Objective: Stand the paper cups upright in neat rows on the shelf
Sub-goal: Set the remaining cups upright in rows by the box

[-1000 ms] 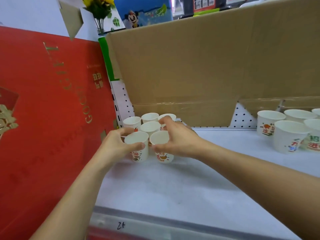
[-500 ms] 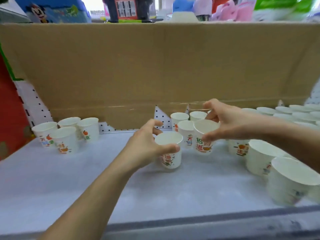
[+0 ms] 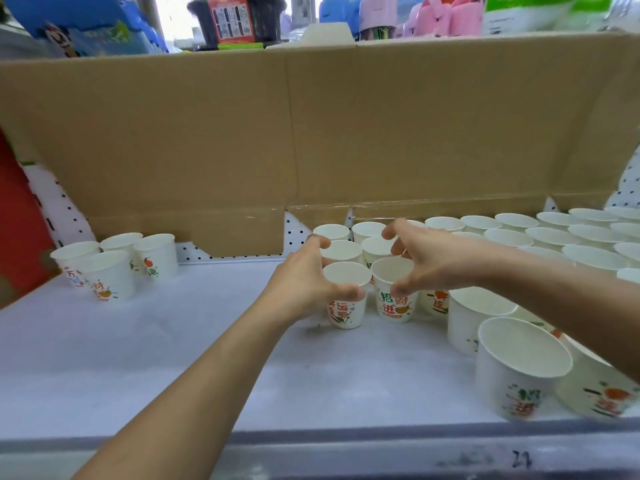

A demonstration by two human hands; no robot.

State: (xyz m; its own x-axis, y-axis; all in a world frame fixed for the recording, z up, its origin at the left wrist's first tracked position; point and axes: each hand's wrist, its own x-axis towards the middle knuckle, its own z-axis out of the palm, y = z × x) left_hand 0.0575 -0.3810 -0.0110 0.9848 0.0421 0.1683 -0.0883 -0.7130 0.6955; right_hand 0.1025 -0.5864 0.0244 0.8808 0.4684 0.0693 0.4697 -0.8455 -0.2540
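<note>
White paper cups with red and green print stand upright on the white shelf [image 3: 173,358]. My left hand [image 3: 304,282] grips one small cup [image 3: 346,306] by its rim, thumb in front, fingers behind. My right hand [image 3: 426,258] holds the neighbouring small cup [image 3: 394,299], which touches the first. Both cups rest on the shelf at the front of a small cluster [image 3: 349,237] of cups. Another group of small cups [image 3: 114,265] stands at the far left. Several rows of cups [image 3: 554,233] fill the back right.
A brown cardboard sheet [image 3: 311,133] lines the shelf's back, with pegboard [image 3: 55,206] showing beneath it. Larger paper bowls [image 3: 519,368] crowd the front right near the shelf edge [image 3: 311,445]. A red box [image 3: 17,220] borders the left end.
One second ago both hands held two cups in the left group. They carried the cups rightward and set them down in front of the middle cluster, closer together than half a second ago.
</note>
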